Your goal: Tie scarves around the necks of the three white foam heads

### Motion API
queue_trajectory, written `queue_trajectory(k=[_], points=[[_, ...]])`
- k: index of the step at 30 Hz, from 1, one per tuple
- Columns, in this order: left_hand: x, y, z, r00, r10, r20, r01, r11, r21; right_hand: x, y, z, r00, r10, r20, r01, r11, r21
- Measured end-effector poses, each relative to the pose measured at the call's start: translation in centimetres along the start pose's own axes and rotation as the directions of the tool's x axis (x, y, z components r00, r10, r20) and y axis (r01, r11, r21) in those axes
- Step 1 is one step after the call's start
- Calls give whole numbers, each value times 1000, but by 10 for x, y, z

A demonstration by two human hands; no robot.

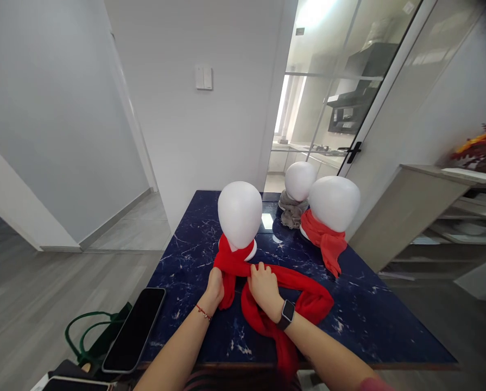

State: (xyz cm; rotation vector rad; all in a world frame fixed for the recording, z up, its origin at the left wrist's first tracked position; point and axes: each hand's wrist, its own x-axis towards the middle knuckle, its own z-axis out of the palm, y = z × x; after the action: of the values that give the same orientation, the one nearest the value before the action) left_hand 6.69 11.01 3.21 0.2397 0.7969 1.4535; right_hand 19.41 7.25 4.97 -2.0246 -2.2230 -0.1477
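Note:
A bright red scarf (pixel 303 282) is wrapped round the neck of a white mannequin head (pixel 240 212) on the dark blue marbled table (pixel 194 228). Its long end loops over the tabletop and hangs past the front edge. My left hand (pixel 215 285) is closed on the scarf just below the head's neck, its fingertips mostly hidden by the cloth. Farther right, my right hand (pixel 264 285) grips the stretched length of the same scarf, knuckles up.
Two more white mannequin heads stand at the back right, one with a coral scarf (pixel 326 241), one with a grey scarf (pixel 292 210). A black-screened phone (pixel 136 330) and a green-handled bag (pixel 100 331) are at the front left. Shelves (pixel 450 217) stand beyond the right side.

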Motion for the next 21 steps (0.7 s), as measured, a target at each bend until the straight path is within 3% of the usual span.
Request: queue_trajectory(k=[6, 10, 14, 18, 21], points=[[8, -2, -7, 999, 15, -38, -15, 1000, 4, 13, 58, -8, 998, 68, -14, -69, 996, -65], [10, -2, -8, 997, -16, -71, 17, 1000, 18, 4, 92, -5, 1000, -1, -30, -2, 996, -91], [6, -1, -5, 999, -45, -8, 45, 999, 0, -7, 94, 2, 995, -64, -82, 70, 995, 66], [3, 1, -3, 999, -34, -28, 33, 999, -22, -8, 87, 10, 979, -180, -94, 197, 955, 222], [4, 2, -5, 999, -26, -41, 25, 999, -21, -2, 91, 13, 988, -133, -82, 156, 886, 437]])
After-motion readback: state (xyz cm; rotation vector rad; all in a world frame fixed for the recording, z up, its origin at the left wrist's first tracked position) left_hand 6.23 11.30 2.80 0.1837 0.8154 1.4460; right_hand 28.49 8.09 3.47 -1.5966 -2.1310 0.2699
